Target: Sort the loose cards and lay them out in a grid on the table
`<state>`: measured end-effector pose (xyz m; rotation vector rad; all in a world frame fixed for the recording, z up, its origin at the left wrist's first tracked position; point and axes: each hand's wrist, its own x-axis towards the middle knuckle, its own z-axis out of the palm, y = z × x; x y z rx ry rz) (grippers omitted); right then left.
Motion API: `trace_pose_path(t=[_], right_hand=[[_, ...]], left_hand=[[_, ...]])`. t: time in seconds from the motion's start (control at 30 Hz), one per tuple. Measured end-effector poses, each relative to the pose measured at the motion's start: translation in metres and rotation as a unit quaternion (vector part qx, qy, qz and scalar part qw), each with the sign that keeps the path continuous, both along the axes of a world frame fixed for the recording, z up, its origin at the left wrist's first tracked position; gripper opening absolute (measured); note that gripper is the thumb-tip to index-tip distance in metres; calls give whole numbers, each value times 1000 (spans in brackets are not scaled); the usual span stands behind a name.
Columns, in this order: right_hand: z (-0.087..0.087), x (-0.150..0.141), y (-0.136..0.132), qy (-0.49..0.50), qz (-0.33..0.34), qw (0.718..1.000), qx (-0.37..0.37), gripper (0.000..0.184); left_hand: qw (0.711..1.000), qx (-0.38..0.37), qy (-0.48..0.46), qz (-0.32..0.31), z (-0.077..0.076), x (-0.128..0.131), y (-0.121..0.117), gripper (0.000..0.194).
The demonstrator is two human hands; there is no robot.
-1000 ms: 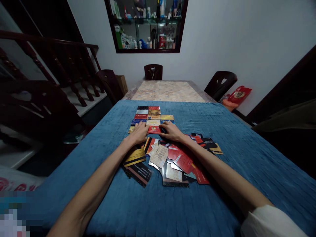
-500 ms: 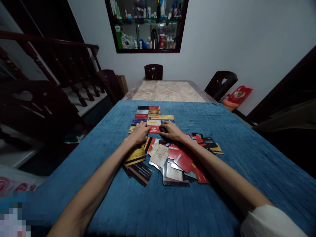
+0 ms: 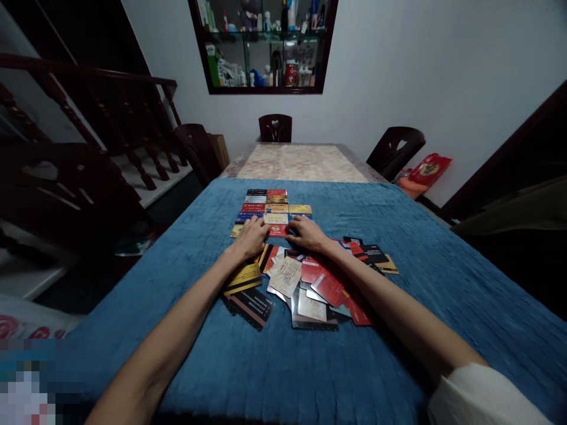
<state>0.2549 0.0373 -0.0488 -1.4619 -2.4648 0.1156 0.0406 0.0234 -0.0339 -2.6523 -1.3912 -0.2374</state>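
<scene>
A red card [image 3: 277, 231] lies flat at the near edge of rows of cards, between my two hands. My left hand [image 3: 252, 236] has its fingers bent down at the red card's left edge, partly covering a gold card [image 3: 236, 231]. On the opposite edge, the curled fingers of my right hand [image 3: 305, 232] touch the red card. A cream card [image 3: 276, 218] sits just beyond it, with a blue card [image 3: 249, 218] on its left. Closer to me, under my forearms, spreads a loose pile of cards, among them a beige one [image 3: 286, 276] and a yellow one [image 3: 243, 278].
A blue cloth [image 3: 177, 330] covers the near part of the table, and the marbled tabletop [image 3: 301, 162] shows beyond. Dark wooden chairs [image 3: 275, 128] stand around it. A red bag [image 3: 429, 169] is at the right, and a stair railing [image 3: 88, 68] runs along the left.
My hands stay at the red card's two sides with hardly any movement. The view has shifted very slightly.
</scene>
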Motion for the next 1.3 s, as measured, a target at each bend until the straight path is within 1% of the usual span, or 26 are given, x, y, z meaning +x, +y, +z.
trace_pose_path(t=[0.2,0.33,0.5,0.63,0.73,0.87,0.97,1.07,1.17,1.3], right_hand=[[0,1,0,-2,6,1000,3,30],[2,2,-2,-5,16,1000,0,29],[7,5,-8,-5,15,1000,0,33],[12,12,-17,3,5,1000,20,33],[17,20,-28,30,35,998,49,30],[21,30,-46,69,81,991,79,24],[24,32,-60,88,125,984,88,20],[27,31,-73,88,168,978,87,18],[29,28,-82,80,193,975,73,18],[27,23,-87,84,200,975,47,21]], left_hand=[[1000,-3,-17,-7,0,1,-2,23],[1000,-1,1,-5,2,0,-4,21],[1000,5,0,-7,4,0,-6,22],[1000,12,7,-8,6,1,-10,24],[999,17,-20,-19,9,2,-19,23],[995,30,-72,-57,13,1,-39,20],[984,35,-131,-112,14,1,-57,18],[972,15,-159,-172,16,3,-74,17],[966,-25,-138,-217,19,7,-88,26],[972,-53,-60,-223,22,9,-97,46]])
